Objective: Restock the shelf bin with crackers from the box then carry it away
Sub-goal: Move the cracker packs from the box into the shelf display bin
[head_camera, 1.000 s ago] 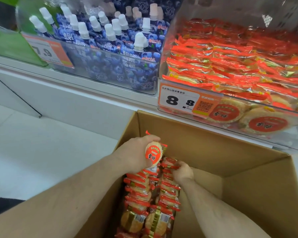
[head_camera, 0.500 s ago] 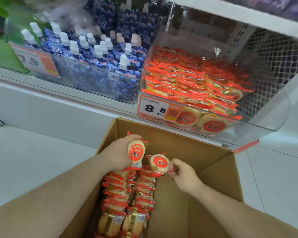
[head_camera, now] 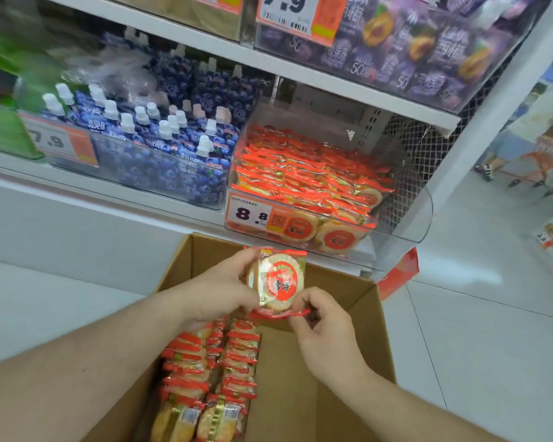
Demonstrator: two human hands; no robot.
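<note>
Both hands have come up out of the box (head_camera: pixel 348 301) since half a second back, and the two packs held apart then are now brought together above its far edge; the view has tipped up too, showing more shelving. Left hand (head_camera: pixel 217 291) curls round the left side of the crackers (head_camera: pixel 280 282), thumb near the top seal, face label turned to the camera. Right hand (head_camera: pixel 323 323) pinches the red bottom seal with thumb and forefinger, probably squaring the packs into one stack so they go in flat. Exactly how many packs are in the stack is hard to tell. Held upright, just below and in front of the bin (head_camera: pixel 406 218), not touching it. Bin sits at the right end of the lower shelf, clear front wall with an 8.8 price tag (head_camera: pixel 253 215), already well filled with red packs lying flat in layers, so the new ones likely go on top or at the front. Two rows of packs (head_camera: pixel 211 371) stay on edge along the box's left wall; its right half is bare cardboard. Blue pouches (head_camera: pixel 160 145) fill the next bin to the left. Restocking is midway; carrying the box off is not yet near.
</note>
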